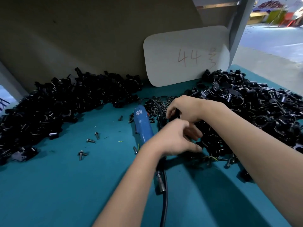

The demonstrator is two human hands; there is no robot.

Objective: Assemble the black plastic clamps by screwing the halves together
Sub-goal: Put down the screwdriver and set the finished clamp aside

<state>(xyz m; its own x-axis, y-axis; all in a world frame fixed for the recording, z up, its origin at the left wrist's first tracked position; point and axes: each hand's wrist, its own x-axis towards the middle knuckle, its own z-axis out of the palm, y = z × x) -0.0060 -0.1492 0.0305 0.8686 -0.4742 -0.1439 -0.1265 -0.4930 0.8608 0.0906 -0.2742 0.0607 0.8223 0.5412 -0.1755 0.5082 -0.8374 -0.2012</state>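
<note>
A blue electric screwdriver [142, 124] lay on the teal table [57, 185]. Just right of it, the right hand [183, 108] gripped a black clamp part [174, 114]; the left hand [173, 138], fingers spread, reached over scattered screws [161, 104]. Left of it sprawled a clamp pile [65, 99].
</note>
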